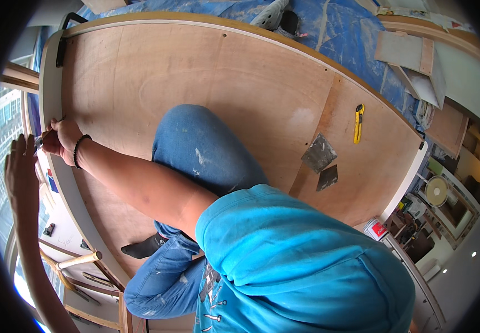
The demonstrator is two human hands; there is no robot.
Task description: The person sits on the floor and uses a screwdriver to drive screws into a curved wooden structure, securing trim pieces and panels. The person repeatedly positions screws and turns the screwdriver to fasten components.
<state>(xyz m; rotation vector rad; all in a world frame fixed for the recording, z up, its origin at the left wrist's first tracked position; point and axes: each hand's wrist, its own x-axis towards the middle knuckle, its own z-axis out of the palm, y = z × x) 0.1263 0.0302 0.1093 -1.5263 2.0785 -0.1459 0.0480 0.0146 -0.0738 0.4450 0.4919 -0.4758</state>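
My right hand (64, 136), with a black beaded bracelet (78, 150) at the wrist, is closed at the white left edge (51, 114) of a large plywood panel (240, 72). Its fingers pinch something small and dark that I cannot make out. Just outside that edge, my left hand (22, 166) is raised with its fingers stretched out, close to the right fingertips. My bent knee in paint-marked jeans (201, 141) rests over the panel. On its right half lie a yellow utility knife (359, 123) and two flat dark square plates (319, 154) smeared with white.
Blue plastic sheeting (345, 33) covers the floor beyond the panel, with a grey shoe (269, 15) on it. At lower left are wooden pieces (79, 260) and a bright window (4, 122). A white box-like piece (412, 61) stands far right; a red-and-white tub (374, 229) sits near the right corner.
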